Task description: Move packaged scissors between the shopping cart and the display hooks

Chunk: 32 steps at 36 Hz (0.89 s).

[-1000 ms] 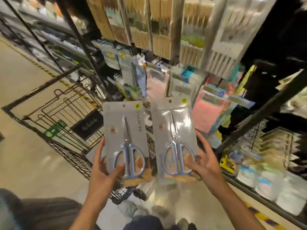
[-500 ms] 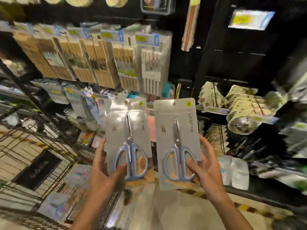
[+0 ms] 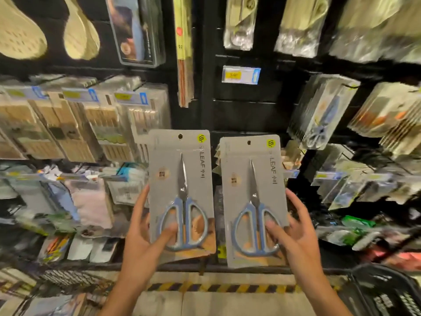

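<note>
I hold two grey packs of blue-handled scissors upright in front of the black display wall. My left hand [image 3: 145,238] grips the left scissors pack [image 3: 180,179] by its lower edge, thumb over the handles. My right hand [image 3: 296,233] grips the right scissors pack [image 3: 252,183] the same way. Each pack has a hang hole and a yellow sticker at the top. A stack of like scissors packs [image 3: 319,115] hangs on a display hook at the upper right. An empty stretch of black panel [image 3: 246,115] lies just above the two packs. The cart's wire edge [image 3: 61,279] shows at the lower left.
Packs of chopsticks [image 3: 95,119] hang at the left, wooden spoons [image 3: 79,33] above them. A price tag [image 3: 241,74] sits on the panel above. More packaged goods hang at the right. A dark basket [image 3: 382,293] stands at the lower right, by a striped floor line [image 3: 227,288].
My view has swung up and to the right from the cart to the display wall. Both hands still hold the packs, now raised closer to the hooks.
</note>
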{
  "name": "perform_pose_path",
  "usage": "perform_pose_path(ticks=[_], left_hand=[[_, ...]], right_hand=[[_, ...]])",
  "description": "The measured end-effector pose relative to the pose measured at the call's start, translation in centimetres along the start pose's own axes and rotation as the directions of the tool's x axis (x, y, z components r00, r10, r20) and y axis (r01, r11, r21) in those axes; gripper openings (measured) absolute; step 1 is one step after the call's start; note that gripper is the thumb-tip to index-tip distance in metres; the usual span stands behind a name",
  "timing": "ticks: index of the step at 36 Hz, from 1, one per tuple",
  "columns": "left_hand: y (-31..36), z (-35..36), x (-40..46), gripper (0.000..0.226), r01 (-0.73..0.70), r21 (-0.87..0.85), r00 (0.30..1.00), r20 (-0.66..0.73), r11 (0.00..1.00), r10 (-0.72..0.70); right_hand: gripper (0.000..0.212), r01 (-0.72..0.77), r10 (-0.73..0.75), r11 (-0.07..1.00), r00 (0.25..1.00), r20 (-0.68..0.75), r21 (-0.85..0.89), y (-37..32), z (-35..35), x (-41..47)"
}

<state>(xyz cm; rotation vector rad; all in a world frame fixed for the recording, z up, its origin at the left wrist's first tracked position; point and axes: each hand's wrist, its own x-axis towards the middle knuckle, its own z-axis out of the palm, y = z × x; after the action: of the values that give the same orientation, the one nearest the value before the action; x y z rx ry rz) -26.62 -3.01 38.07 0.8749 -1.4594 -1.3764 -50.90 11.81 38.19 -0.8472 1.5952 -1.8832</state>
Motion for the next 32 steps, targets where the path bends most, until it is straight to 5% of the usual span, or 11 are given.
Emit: perform_pose_path(ticks=[20,32], left_hand=[[3.8,19.2,4.0,0.092,-0.177,0.115,0.981,-0.061,0.977,0.185],[5.4,23.5,9.0,0.089,-0.242,0.110,0.968,-0.046,0.964,0.248]], right_hand=[[0.071,0.071,-0.073,0.996,0.997,0.040,0.057,-3.4,-15.3,13.7],[0.071,0.137,-0.140,0.988,0.989,0.047,0.068,-3.4,-17.0,20.7]])
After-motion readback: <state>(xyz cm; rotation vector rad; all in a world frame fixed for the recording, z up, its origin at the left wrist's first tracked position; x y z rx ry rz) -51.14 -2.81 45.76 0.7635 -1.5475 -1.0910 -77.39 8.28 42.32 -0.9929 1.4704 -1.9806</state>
